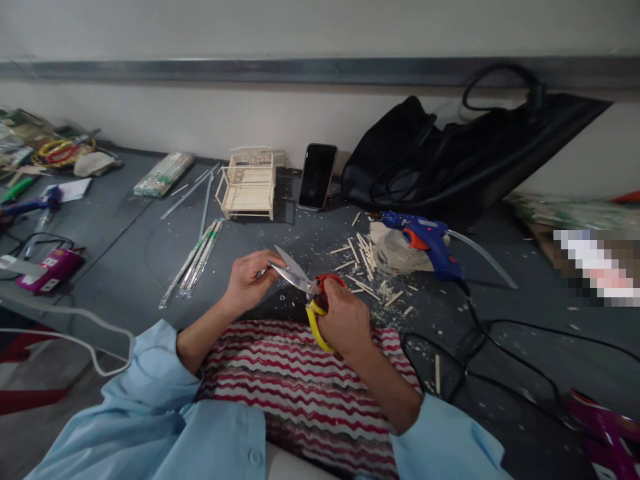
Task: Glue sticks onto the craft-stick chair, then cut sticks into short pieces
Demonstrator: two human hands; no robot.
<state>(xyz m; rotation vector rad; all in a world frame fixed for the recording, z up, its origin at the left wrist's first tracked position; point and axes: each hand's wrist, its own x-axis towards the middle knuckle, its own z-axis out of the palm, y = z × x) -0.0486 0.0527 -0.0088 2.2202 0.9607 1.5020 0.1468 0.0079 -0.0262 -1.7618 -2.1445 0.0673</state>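
My right hand (347, 317) is wrapped round the red and yellow handles of a pair of scissors (295, 272). The blades stand apart and point up and to the left. My left hand (253, 279) is closed in a pinch by the blade tips; whatever lies between its fingers is too small to make out. Both hands are above a red, white and grey striped cloth (305, 373) on my lap. Beyond them on the dark table stands a small frame (249, 193) built of thin wooden sticks. Cut stick pieces (365, 257) lie scattered to the right of the scissors.
A blue glue gun (425, 240) rests on a crumpled pad, its black cable running right. A phone (318, 177) leans against the wall beside a black bag (425, 160). Wrapped stick packs (200, 260) lie left, with another bundle (165, 173) behind. A purple device (50, 270) sits far left.
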